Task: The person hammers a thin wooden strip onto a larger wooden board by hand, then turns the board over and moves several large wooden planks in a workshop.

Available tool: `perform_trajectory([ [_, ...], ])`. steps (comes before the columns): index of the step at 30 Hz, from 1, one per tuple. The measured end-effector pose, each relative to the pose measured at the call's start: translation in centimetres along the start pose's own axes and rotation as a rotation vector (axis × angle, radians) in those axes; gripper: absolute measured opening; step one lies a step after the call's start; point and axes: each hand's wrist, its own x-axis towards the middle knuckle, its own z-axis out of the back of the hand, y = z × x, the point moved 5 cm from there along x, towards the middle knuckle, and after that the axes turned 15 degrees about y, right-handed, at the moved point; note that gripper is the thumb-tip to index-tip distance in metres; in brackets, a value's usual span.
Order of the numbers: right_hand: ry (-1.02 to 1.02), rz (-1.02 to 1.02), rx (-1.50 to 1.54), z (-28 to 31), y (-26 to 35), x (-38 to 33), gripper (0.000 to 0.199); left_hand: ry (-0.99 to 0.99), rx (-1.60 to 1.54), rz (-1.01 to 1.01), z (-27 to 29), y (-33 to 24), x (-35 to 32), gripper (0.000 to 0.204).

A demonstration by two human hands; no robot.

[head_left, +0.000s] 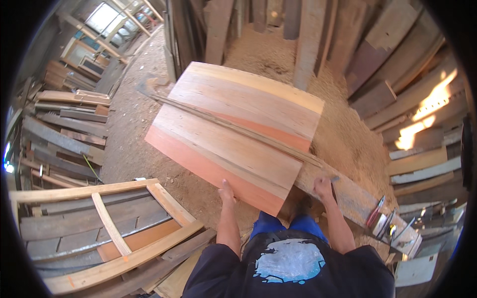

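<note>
A wide panel of glued light and reddish boards (pixel 233 126) lies tilted across a long grey plank (pixel 343 191). My left hand (pixel 227 191) grips the panel's near edge, thumb on top. My right hand (pixel 323 187) rests on the grey plank just right of the panel, fingers closed around what looks like a small pencil; its tip shows past the fingers. A thin dark strip (pixel 238 126) runs diagonally over the panel's face.
A curved wooden frame (pixel 114 233) lies at lower left over stacked planks. Sawdust (pixel 343 129) is heaped behind the panel. Boards lean against the back and right walls (pixel 377 54). Small tools (pixel 382 221) sit on the plank's right end.
</note>
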Motion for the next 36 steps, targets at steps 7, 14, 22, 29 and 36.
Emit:
perform_trajectory([
  [7,0.306,-0.218,0.132,-9.7,0.6,-3.8,0.027,0.194,-0.315,0.054,2.9,-2.2,3.0,0.051],
  [14,-0.091,-0.079,0.149,-15.4,-0.4,0.6,0.037,0.192,-0.239,-0.122,8.6,-13.5,14.8,0.048],
  [22,-0.571,-0.115,-0.091,-15.4,0.0,-1.0,0.062,0.280,-0.250,-0.145,13.1,-18.9,24.3,0.052],
  [29,-0.598,-0.291,-0.285,-13.7,-0.2,-2.2,0.072,0.474,-0.398,-0.322,13.1,-18.9,19.0,0.047],
  [36,-0.474,-0.377,-0.376,-10.3,-2.7,-3.7,0.075,0.356,-0.480,-0.226,19.9,-10.7,9.8,0.052],
])
